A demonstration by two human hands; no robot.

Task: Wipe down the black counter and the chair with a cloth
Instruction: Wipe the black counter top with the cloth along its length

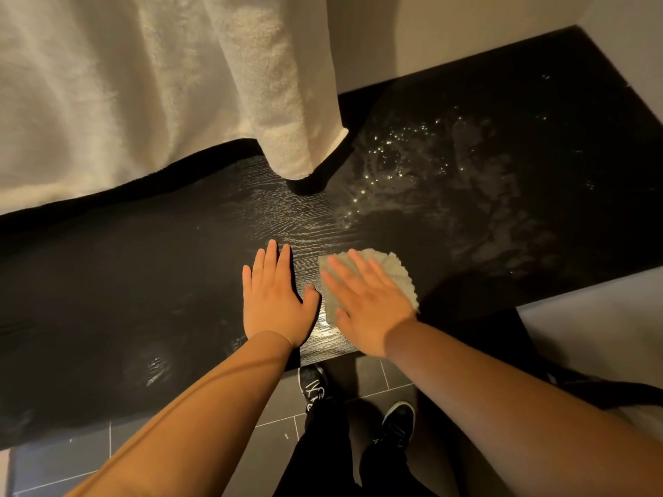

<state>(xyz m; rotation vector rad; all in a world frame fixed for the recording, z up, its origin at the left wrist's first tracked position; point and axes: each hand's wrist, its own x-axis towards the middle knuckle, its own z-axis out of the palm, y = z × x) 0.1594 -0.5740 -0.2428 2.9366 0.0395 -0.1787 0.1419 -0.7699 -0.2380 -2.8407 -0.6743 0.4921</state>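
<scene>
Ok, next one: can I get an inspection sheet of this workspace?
Surface: black counter, wood-grained, wet droplets toward the far right.
Job's things: pale cloth flat on the counter under the right hand; chair not clearly in view.
Clutter: white towel hanging above the counter's back.
Hands: left hand flat on bare counter; right hand flat, pressing the cloth.
Cables: nothing seen.
Surroundings: grey tiled floor, black shoes, pale wall.

Legible text, labels, numbers: none. One item noted: white scrawled markings on the black shoe [313, 387] below the black counter [143, 267] edge, too blurred to read.
</scene>
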